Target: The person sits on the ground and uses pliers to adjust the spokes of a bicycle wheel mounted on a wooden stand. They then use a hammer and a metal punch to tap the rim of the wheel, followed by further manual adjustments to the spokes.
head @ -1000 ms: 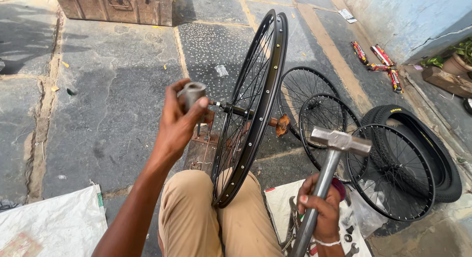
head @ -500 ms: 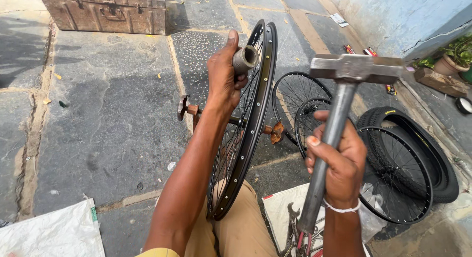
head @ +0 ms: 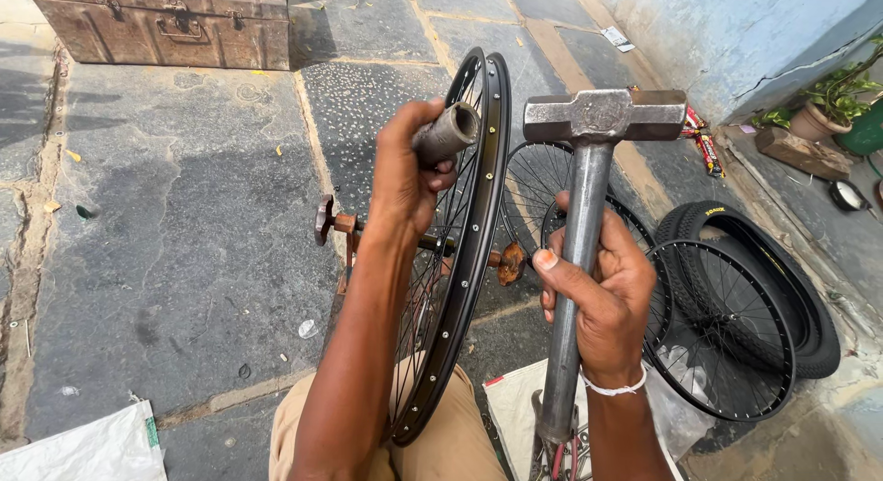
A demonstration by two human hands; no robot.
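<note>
My left hand (head: 409, 173) grips a short grey metal pipe (head: 448, 132) and holds it against the upper rim of a black spoked bicycle wheel (head: 474, 233) that stands upright between my knees. A rusty axle (head: 336, 222) sticks out of the wheel's hub on both sides. My right hand (head: 598, 292) grips the steel handle of a heavy hammer (head: 602, 115), held upright with its head level with the pipe and just right of the rim.
Two more spoked wheels (head: 727, 329) and a black tyre (head: 809, 297) lie on the stone floor at the right. A rusty metal trunk (head: 166, 21) stands at the back left. A potted plant (head: 828, 108) sits by the blue wall. White sacking (head: 83, 449) lies at the bottom left.
My left hand has lifted the pipe from the hub up to the wheel's upper rim. My right hand has raised the hammer from low at the right to rim height.
</note>
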